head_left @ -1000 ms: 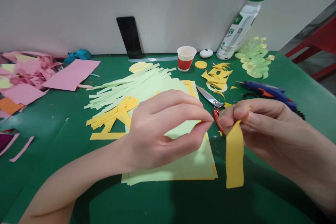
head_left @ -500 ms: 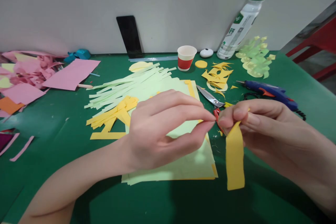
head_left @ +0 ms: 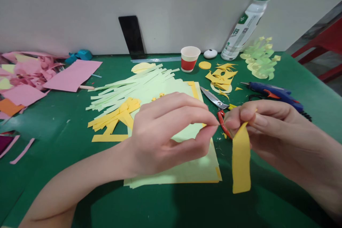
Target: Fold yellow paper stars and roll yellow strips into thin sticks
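A yellow paper strip [head_left: 241,160] hangs from my right hand [head_left: 278,124], its upper end pinched and bent between thumb and fingers. To the left, my left hand [head_left: 171,131] is closed in a pinch, thumb against index finger; what the tips hold is too small to make out. The two hands are slightly apart. Below my left hand lies a stack of pale green paper sheets [head_left: 187,169] with yellow edges showing. Scissors [head_left: 213,98] with red handles lie behind the gap between the hands, partly covered by my right fingers.
Green paper strips [head_left: 114,94] and yellow paper strips [head_left: 117,117] lie left of centre. Farther back are a paper cup [head_left: 189,60], yellow scraps [head_left: 221,76], a leaning bottle [head_left: 243,25] and a blue glue gun [head_left: 278,94]. Pink paper [head_left: 73,74] covers the left side.
My right hand has shifted slightly right with the yellow strip, widening the gap between the hands a little. My left hand stays nearly in place, still pinched.
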